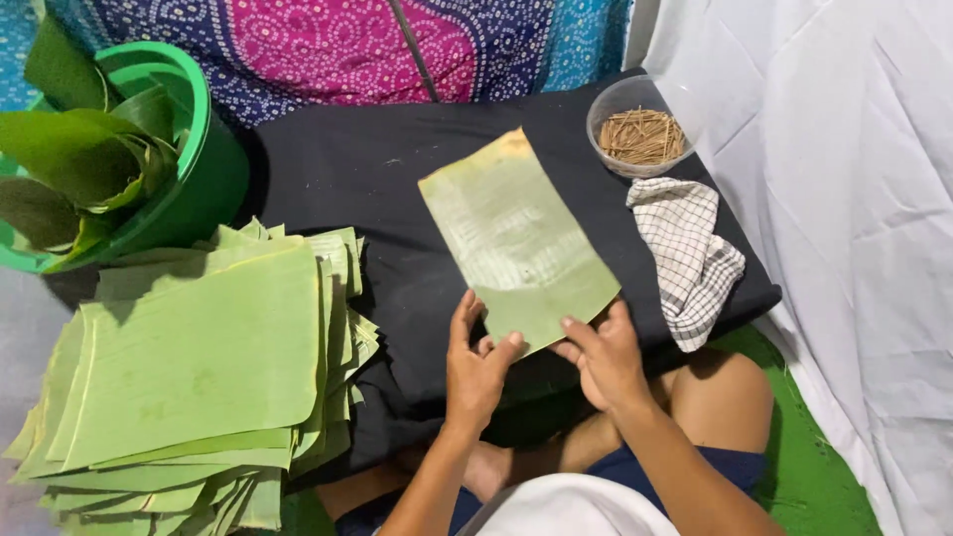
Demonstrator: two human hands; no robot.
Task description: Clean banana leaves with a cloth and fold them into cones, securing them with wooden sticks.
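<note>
One long cut leaf piece (516, 243), pale green with fine ribs and a yellowish far end, lies tilted on the black worktop (338, 169) at frame centre. Left hand (476, 372) and right hand (603, 359) pinch its near edge, fingers partly curled.

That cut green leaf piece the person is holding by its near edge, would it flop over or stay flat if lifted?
The leaf piece looks thin and flat, so it would probably bend under its own weight when lifted by one edge. It seems light: the left hand and right hand grip it with fingertips only. Fine lines run across it, so it may split along them if pulled.
</note>
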